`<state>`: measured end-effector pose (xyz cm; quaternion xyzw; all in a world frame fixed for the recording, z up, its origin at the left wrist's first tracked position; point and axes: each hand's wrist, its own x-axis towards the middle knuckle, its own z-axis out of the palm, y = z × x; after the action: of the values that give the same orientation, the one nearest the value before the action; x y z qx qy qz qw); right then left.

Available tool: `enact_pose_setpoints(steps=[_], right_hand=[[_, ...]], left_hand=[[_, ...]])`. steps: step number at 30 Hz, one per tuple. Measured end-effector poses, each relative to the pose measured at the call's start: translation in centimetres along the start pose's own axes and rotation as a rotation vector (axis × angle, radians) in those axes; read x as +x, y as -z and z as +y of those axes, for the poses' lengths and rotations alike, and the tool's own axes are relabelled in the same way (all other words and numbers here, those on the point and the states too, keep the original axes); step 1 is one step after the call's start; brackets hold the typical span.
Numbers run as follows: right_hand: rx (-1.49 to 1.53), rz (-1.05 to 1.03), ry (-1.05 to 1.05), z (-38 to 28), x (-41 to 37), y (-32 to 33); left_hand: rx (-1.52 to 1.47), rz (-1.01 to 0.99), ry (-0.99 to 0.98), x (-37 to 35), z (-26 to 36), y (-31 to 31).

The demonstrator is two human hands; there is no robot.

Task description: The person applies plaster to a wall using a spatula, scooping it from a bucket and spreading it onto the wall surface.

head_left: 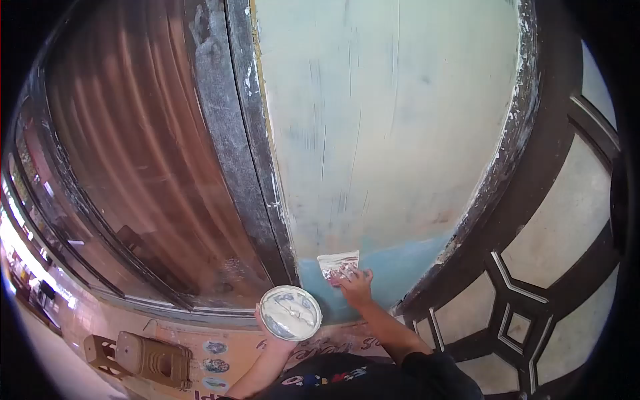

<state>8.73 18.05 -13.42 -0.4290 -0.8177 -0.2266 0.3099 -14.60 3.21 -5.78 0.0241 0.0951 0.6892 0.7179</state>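
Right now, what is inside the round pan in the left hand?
White paste with grey-blue streaks lies in the round pan. It covers the bottom; the pan hides most of the left hand.

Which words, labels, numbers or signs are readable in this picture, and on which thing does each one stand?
Nothing reads clearly.
Black shirt: coloured print, too blurred to read.
Brown printed floor sheet: red letters, blurred and partly covered, unreadable.
Round white putty-smeared dish in the left hand: no text.
Wide metal putty knife in the right hand: no text.
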Motion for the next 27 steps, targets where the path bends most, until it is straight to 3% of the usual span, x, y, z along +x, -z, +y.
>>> enact_pose_setpoints(steps=[6,9,11,12,14,15,17,18,27], right_hand=[[0.123,-0.042,-0.052,-0.8,1.3,4.9],[0.199,-0.16,-0.119,-0.9,3.3,7.8],[0.525,0.006,-0.216,-0.8,4.7,8.6],[0.527,-0.003,-0.212,-1.0,5.9,9.7],[0.884,0.01,-0.571,-1.7,8.5,12.0],[0.887,-0.004,-0.573,-2.0,9.7,13.2],[1.158,0.134,-0.592,-2.5,11.5,14.8],[1.355,0.097,-0.634,-2.4,11.6,14.7],[1.38,0.163,-0.527,-3.4,11.9,16.5]], left_hand=[[-0.02,0.006,0.011,-1.1,-1.0,-0.3],[-0.038,-0.002,-0.008,-1.1,-1.2,-0.4],[-0.046,-0.026,-0.011,-1.2,-1.4,-0.5],[-0.057,-0.032,-0.014,-1.1,-1.5,-1.0],[-0.061,-0.008,-0.023,-0.9,-1.6,-1.9],[-0.057,0.011,-0.027,-0.8,-1.6,-2.4],[-0.021,0.005,-0.064,-0.5,-1.6,-4.1],[-0.02,-0.02,-0.052,-0.2,-1.5,-4.9],[-0.047,-0.141,-0.071,1.2,-1.5,-9.6]])
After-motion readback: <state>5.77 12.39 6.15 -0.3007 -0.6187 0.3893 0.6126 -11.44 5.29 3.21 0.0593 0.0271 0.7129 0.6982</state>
